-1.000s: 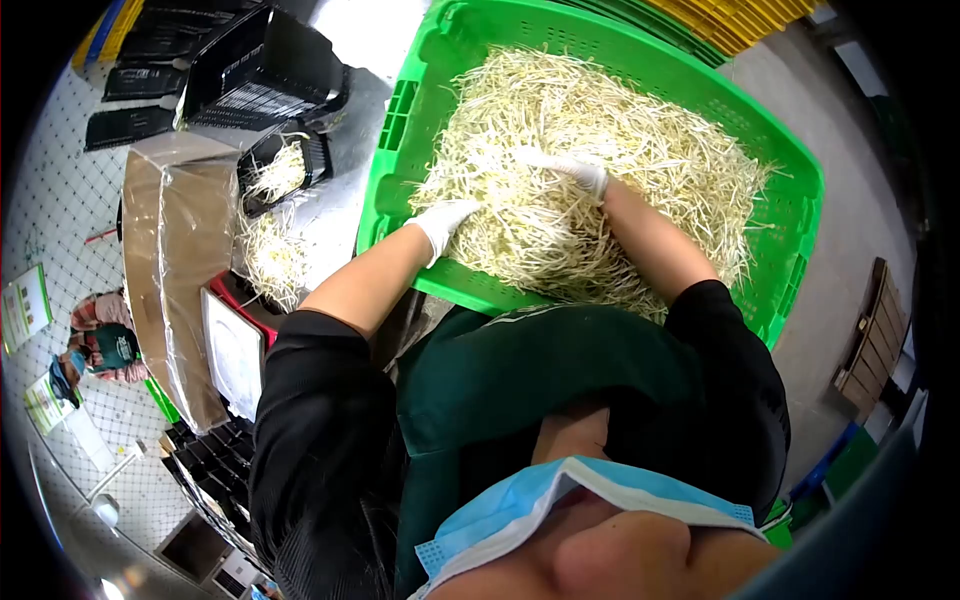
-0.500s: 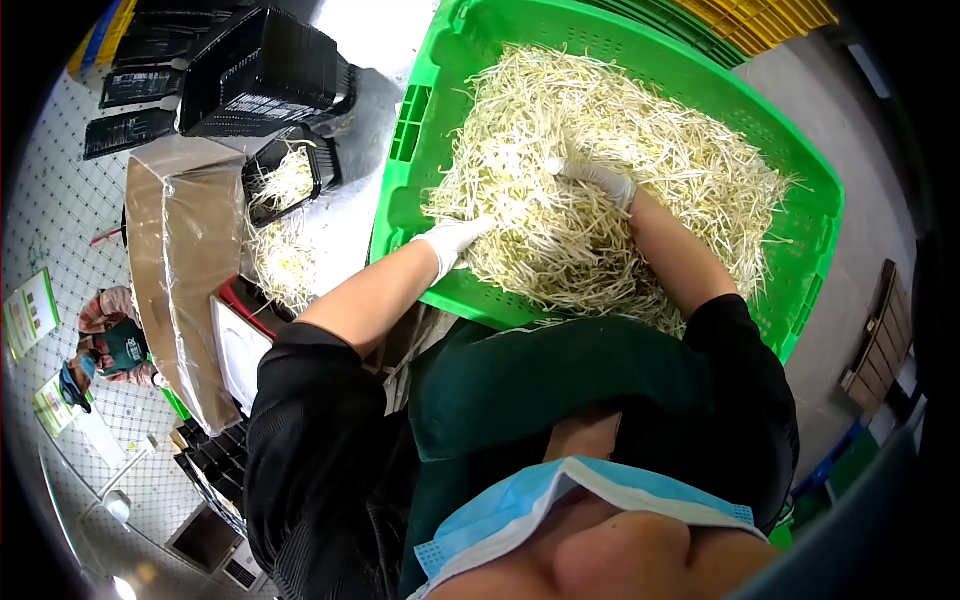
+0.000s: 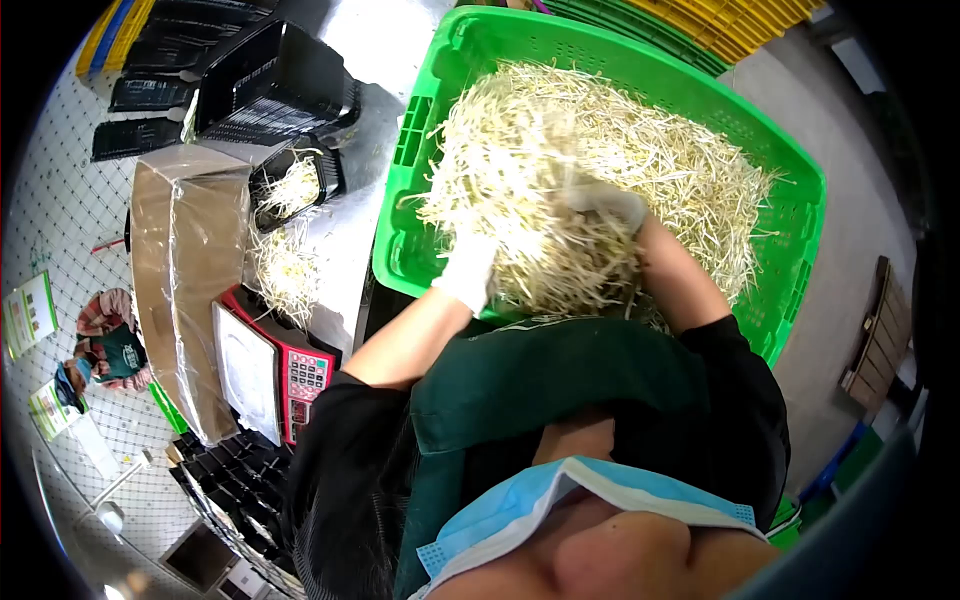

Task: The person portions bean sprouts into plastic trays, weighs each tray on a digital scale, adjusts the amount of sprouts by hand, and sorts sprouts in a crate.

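Pale bean sprouts (image 3: 670, 165) are heaped in a large green plastic crate (image 3: 800, 250). Wearing white gloves, my left hand (image 3: 468, 268) and my right hand (image 3: 612, 203) grip a big loose clump of them from either side, over the crate's near left part. The clump is smeared by motion, and strands bury the fingers of both hands in part. To the left, a small black tray (image 3: 328, 175) lies tipped with some sprouts in it, and a loose pile of sprouts (image 3: 285, 275) spreads below it on the metal table (image 3: 350, 215).
A red scale (image 3: 305, 385) with a white pan stands at the near left beside a brown cardboard box (image 3: 190, 290). Nested black trays (image 3: 270, 90) stand at the upper left. Yellow crates (image 3: 740, 25) are beyond the green crate. Far left, a person in an apron (image 3: 110, 345) is at work.
The clump of bean sprouts has risen and shifted left between my hands. My left hand moved nearer my body, my left forearm swung inward, and more of the red scale shows.
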{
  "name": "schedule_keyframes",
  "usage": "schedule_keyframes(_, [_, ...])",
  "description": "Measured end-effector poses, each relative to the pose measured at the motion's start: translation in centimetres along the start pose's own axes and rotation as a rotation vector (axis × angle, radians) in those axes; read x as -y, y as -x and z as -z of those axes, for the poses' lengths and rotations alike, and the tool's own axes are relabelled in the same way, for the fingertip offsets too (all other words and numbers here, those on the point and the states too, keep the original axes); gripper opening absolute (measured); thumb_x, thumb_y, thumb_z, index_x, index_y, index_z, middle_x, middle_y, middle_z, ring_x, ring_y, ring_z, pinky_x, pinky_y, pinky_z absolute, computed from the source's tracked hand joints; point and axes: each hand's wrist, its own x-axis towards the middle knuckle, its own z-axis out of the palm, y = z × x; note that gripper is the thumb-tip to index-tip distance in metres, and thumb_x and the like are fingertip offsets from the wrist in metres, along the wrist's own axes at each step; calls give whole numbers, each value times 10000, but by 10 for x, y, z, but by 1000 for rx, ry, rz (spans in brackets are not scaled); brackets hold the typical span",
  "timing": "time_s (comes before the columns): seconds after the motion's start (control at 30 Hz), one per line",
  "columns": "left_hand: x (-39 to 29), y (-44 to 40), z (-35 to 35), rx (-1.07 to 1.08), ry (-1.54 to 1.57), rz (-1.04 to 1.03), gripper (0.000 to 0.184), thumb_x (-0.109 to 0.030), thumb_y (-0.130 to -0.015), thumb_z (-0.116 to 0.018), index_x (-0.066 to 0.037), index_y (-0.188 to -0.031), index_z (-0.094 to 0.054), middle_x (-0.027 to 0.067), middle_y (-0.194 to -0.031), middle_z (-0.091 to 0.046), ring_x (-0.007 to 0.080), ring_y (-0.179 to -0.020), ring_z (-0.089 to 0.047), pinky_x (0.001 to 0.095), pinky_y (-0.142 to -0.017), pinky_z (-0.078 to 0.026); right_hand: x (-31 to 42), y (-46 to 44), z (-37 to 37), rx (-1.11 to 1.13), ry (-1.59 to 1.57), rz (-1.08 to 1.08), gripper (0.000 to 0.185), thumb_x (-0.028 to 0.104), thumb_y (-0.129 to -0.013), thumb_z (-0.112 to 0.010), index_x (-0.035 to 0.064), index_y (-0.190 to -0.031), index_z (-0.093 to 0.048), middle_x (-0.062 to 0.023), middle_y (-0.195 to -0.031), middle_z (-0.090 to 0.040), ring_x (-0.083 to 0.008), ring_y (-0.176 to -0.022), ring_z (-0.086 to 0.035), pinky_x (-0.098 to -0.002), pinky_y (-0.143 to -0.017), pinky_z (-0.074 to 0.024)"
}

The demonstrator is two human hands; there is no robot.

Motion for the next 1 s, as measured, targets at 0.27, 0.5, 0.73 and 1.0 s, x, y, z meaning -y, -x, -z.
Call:
schedule_keyframes(0.27, [20, 6, -54, 367, -1096, -334, 238, -144, -943, -455, -55, -1137, -561, 86, -1095, -609, 177, -971, -574, 296, -826, -467, 103, 105, 12, -48, 626, 243, 818, 3, -622, -757, 51, -1358, -405, -121, -1200, -582, -155, -966, -599, -295, -812, -507])
schedule_keyframes(0.5, [29, -54, -101, 613, -1120, -1129, 310, -167, -818, -544, -92, -1117, -588, 152, -1043, -618, 271, -968, -590, 368, -874, -461, 170, 184, -116, -361, 1031, 43, 797, 124, -628, -796, 32, -1327, -422, -128, -1179, -581, -196, -947, -599, -336, -793, -508])
schedule_keyframes(0.73, [-17, -29, 13, 696, -1897, -75, 596, -236, -826, -601, -49, -1352, -391, 194, -1280, -507, 338, -1105, -535, 341, -954, -421, -24, 110, -47, -479, 2308, -38, 839, 303, -586, -810, 212, -1339, -453, -35, -1478, -287, -358, -1363, -229, -653, -1018, -242])
schedule_keyframes(1.0, [-55, 24, 28, 564, -1767, -233, 337, -389, -851, -597, -63, -772, -621, 134, -760, -605, 300, -741, -595, 386, -691, -470, 9, 169, -80, -537, 1597, 58, 665, 369, -735, -690, 154, -1325, -471, -128, -1358, -447, -311, -1204, -482, -375, -1004, -398])
